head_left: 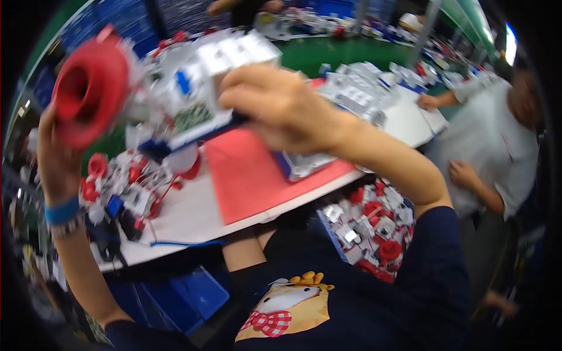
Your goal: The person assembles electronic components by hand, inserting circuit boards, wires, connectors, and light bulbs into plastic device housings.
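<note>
My left hand (58, 149), with a blue band on its wrist, is raised at the upper left. It is closed on a red round funnel-shaped part (111, 88), with blurred clear wrapping or white material beside it. My right hand (281, 102) is raised near the middle, fingers curled. Its fingertips overlap a white block-shaped plastic housing (243, 52) and the end of a dark blue bar (202, 136). Motion blur hides what exactly those fingers grip. Green small parts (193, 116) show behind the bar.
A red mat (252, 187) lies on the white table (181, 225). Red and white parts (132, 181) are heaped at the left. Below the table edge stands a bin of similar parts (374, 228). Blue bins (187, 292) are underneath. A person (492, 134) stands at the right.
</note>
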Tool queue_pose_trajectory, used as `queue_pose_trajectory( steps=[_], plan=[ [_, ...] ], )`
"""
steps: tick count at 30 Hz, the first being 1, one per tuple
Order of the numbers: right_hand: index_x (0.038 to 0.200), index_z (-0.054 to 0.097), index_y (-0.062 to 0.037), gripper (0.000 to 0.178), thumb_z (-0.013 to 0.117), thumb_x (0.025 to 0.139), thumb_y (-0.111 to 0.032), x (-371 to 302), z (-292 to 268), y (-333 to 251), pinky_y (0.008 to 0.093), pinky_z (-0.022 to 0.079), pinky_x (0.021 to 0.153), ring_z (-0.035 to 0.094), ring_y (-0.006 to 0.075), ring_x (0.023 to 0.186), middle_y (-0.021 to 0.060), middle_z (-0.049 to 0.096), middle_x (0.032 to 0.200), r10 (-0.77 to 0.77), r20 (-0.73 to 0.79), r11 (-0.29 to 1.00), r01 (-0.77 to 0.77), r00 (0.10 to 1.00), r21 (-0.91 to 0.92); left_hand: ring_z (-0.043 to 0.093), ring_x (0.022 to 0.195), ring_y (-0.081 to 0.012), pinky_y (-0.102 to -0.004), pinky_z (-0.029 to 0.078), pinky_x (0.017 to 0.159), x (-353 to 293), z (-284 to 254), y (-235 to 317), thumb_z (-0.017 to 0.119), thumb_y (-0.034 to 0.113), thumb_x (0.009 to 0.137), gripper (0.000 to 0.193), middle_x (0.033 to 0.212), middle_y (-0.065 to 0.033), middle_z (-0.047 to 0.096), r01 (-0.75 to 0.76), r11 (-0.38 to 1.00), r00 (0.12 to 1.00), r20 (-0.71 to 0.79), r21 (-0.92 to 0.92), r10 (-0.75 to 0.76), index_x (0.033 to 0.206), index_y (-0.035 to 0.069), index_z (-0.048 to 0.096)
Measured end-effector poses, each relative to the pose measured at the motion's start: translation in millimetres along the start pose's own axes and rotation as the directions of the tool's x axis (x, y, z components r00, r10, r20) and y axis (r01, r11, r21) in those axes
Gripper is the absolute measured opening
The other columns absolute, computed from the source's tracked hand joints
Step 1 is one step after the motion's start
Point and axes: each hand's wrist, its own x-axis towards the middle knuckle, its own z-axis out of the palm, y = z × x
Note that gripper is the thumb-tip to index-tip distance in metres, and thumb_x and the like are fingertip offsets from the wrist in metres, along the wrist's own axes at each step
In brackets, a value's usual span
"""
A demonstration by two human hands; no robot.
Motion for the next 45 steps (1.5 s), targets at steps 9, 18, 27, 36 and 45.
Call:
queue_pose_trajectory(
  steps=[9,18,27,36,45],
  plan=[
    [0.084,0.050,-0.0025,0.035,0.067,0.053,0.001,62,1,80,0.0312,0.041,0.070,0.050,0.0272,0.083,0.0087,0.050,0.087,-0.069,-0.031,0.994,0.066,0.997,-0.086,0.054,0.093,-0.0140,-0.0286,0.047,0.077,82,38,52,0.049,0.041,0.078,0.044,0.101,-0.0028,0.056,-0.021,0.965,0.999,0.034,0.262,0.012,0.109,0.009,0.048],
    [0.080,0.048,-0.0042,0.036,0.069,0.050,-0.001,59,68,195,0.0373,0.040,0.068,0.049,0.0323,0.081,0.0117,0.048,0.084,0.042,0.147,0.994,-0.027,0.988,-0.104,0.057,0.079,-0.0229,-0.0364,0.049,0.056,182,60,-58,0.052,0.037,0.073,0.044,0.092,-0.0099,0.056,0.104,0.971,0.978,-0.202,0.215,-0.060,0.100,0.002,0.050],
    [0.078,0.049,-0.0044,0.035,0.070,0.051,-0.002,39,202,270,0.0384,0.042,0.067,0.050,0.0323,0.082,0.0128,0.048,0.086,0.338,0.335,0.941,-0.320,0.879,-0.111,0.060,0.060,-0.0255,-0.0311,0.048,0.040,275,3,-197,0.052,0.035,0.073,0.044,0.082,-0.0142,0.058,0.219,0.934,0.919,-0.381,0.282,-0.101,0.096,-0.002,0.052],
    [0.076,0.051,-0.0044,0.030,0.070,0.054,-0.003,-8,257,263,0.0382,0.044,0.069,0.053,0.0308,0.083,0.0119,0.049,0.089,0.414,0.485,0.904,-0.409,0.770,-0.123,0.056,0.085,-0.0274,-0.0429,0.048,0.066,254,-23,-271,0.042,0.036,0.079,0.047,0.100,-0.0152,0.053,0.530,0.806,0.843,-0.263,0.264,-0.469,0.110,0.001,0.042],
    [0.074,0.053,-0.0053,0.027,0.071,0.055,-0.009,-14,297,259,0.0375,0.045,0.066,0.054,0.0288,0.077,0.0103,0.050,0.089,0.287,0.642,0.933,-0.359,0.711,-0.019,0.050,0.096,-0.0273,-0.0419,0.049,0.071,250,-48,-293,0.034,0.035,0.084,0.043,0.112,-0.0123,0.044,0.752,0.574,0.654,-0.253,0.324,-0.713,0.117,0.009,0.038]
  ],
)
